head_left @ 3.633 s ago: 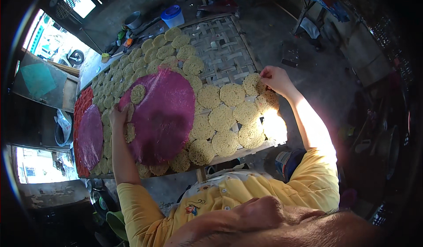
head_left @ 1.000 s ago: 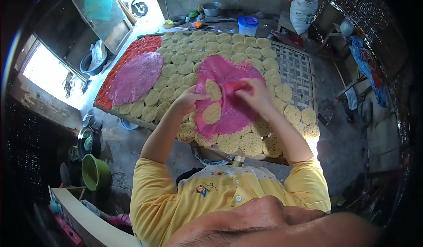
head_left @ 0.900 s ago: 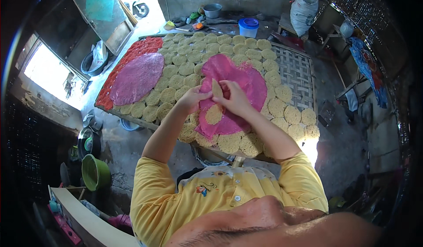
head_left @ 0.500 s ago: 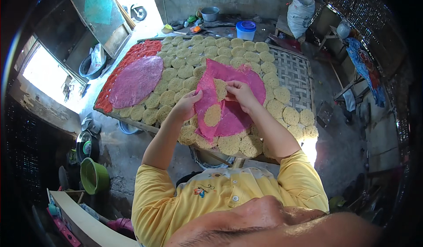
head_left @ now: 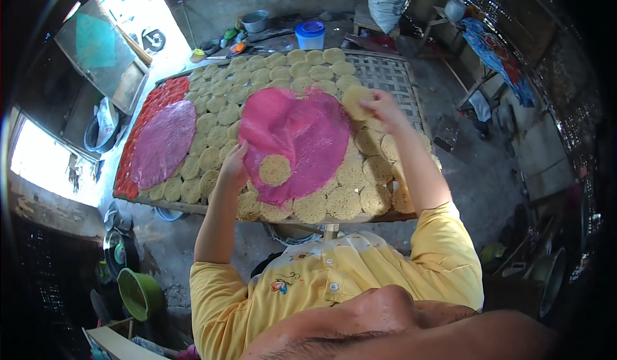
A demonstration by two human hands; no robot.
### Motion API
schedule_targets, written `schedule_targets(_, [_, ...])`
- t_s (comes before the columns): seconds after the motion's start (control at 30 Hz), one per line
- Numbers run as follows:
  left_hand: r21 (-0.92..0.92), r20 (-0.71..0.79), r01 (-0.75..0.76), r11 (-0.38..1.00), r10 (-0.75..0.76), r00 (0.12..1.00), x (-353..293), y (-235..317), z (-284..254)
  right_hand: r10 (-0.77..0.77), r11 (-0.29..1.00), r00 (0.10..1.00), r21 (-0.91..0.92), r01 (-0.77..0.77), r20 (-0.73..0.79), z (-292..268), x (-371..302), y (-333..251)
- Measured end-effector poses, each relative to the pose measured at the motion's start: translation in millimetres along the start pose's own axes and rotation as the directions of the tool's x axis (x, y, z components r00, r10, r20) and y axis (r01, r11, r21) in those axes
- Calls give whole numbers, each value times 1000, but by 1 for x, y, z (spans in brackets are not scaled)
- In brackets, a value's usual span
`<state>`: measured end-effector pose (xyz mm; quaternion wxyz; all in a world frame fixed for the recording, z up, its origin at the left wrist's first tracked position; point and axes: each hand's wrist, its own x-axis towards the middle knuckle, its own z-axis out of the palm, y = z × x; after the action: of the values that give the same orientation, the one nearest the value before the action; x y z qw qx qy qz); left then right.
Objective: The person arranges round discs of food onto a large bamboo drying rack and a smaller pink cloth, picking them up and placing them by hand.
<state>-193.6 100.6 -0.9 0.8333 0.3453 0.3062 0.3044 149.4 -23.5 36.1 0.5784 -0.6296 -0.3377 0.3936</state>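
A thin, round, yellowish cracker-like disc [head_left: 355,102] is pinched in my right hand [head_left: 387,111], above the right part of a woven bamboo rack [head_left: 389,74]. My left hand [head_left: 235,162] grips the left edge of a floppy pink sheet [head_left: 315,141]. On that sheet, near its lower left, lies another yellowish disc [head_left: 275,170]. The sheet rests over rows of similar round discs [head_left: 344,201] that cover most of the rack. Folds run through its upper left part.
A second pink sheet [head_left: 164,143] and red pieces [head_left: 172,90] occupy the rack's left end. Beyond the rack stand a blue-lidded bucket [head_left: 310,37], a grey basin [head_left: 254,21] and a white sack [head_left: 387,3]. A green tub [head_left: 140,294] is at lower left.
My right hand has carried a disc off the pink sheet to the right. The sheet, folded up before, now lies flatter, with my left hand still on its edge. The view has shifted.
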Motion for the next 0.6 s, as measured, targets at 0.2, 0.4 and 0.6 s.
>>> schedule_targets(0.2, [187,35,18,982,-25,999,-16,-11,-2,123,954,966,-241,-178,-226,-108,-6,26])
schedule_targets(0.4, [514,-35,43,857,-30,999,-29,-13,-4,222,975,960,60,-215,-172,-99,-15,42])
schedule_targets(0.6, [620,-41,11,785,19,999,-37,-11,10,-20,859,951,-492,-142,-308,-97,-21,48])
